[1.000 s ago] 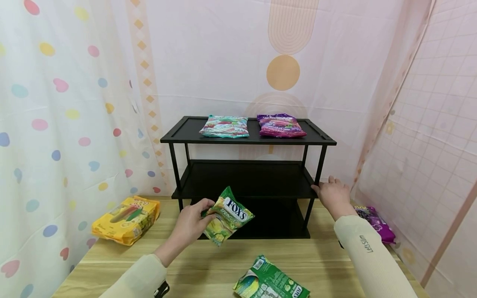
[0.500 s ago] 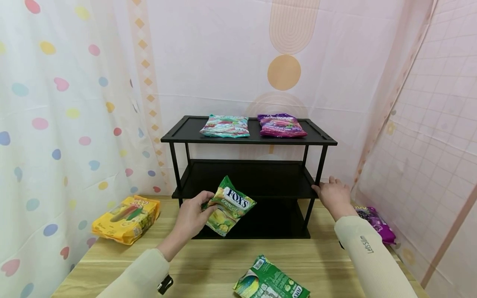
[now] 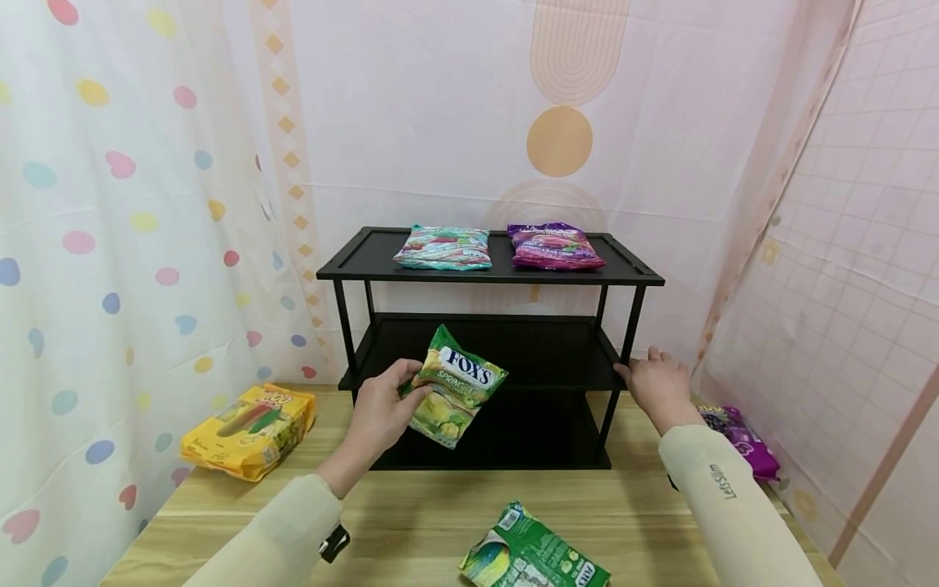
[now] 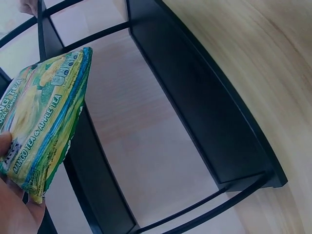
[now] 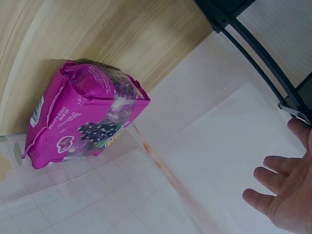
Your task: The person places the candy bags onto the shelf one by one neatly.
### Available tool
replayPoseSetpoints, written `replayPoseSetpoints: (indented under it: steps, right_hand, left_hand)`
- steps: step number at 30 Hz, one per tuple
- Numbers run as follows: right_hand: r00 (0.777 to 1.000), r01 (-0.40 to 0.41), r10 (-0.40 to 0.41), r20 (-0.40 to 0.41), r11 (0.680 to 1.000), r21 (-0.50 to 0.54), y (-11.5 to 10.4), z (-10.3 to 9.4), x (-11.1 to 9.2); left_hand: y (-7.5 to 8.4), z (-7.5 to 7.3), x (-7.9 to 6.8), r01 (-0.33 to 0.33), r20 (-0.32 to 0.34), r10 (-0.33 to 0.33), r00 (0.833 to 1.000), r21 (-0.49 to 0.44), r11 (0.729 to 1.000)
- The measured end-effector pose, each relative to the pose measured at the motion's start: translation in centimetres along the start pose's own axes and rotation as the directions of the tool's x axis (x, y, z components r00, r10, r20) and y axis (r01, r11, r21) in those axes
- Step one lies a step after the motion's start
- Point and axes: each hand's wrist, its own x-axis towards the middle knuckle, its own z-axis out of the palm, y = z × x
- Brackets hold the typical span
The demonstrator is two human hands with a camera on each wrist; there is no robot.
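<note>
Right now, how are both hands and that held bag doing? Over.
Left hand pinching FOX'S bag, bag tilted. Right hand touching black rack. Nothing visibly blocking the bag.

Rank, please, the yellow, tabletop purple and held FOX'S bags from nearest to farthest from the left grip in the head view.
1. Held FOX'S bag: in the left grip.
2. Yellow bag: left of the rack.
3. Purple bag: right of the rack.

- Right sleeve (image 3: 748, 522): pale cream, finely ribbed below the dark "LetsSlim" lettering (image 3: 722, 481).
- Black sliver (image 3: 672, 483): at the cuff's edge, left of the lettering.
- Left sleeve (image 3: 271, 534): matching cream, well left of the lettering, a black clip-like piece (image 3: 334, 544) beside it.
- Left grip (image 3: 380, 412), right grip (image 3: 656, 388): bare.
</note>
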Motion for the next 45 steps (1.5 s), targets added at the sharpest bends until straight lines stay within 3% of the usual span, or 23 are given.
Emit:
replayPoseSetpoints:
  steps: [7,12,17,35,39,45]
  right_hand:
    - [1.000,0.002,-0.002,-0.005,1.000,0.007,0.1,0.0,0.0]
    - [1.000,0.001,-0.001,-0.003,1.000,0.009,0.2,0.1,0.1]
    - [1.000,-0.001,0.001,0.000,1.000,0.007,0.2,0.1,0.1]
    - [1.000,-0.008,0.008,0.005,1.000,0.010,0.2,0.1,0.2]
    - [1.000,-0.011,0.011,0.011,1.000,0.014,0.2,0.2,0.2]
    - [1.000,-0.015,0.014,0.020,1.000,0.014,0.1,0.2,0.3]
  left_hand:
    - [0.5,-0.2,1.0,0.075,0.005,-0.075,0.997,-0.096,0.993]
    - [0.4,-0.1,1.5,0.159,0.017,-0.159,0.987,-0.180,0.971]
    - [0.1,0.1,1.9,0.195,-0.008,-0.201,0.980,-0.207,0.959]
    - [-0.6,0.8,3.2,0.276,-0.079,-0.284,0.956,-0.090,0.957]
    - [-0.4,0.7,3.5,0.298,-0.092,-0.299,0.950,-0.025,0.954]
    - [-0.6,0.4,3.8,0.364,-0.099,-0.354,0.930,0.120,0.924]
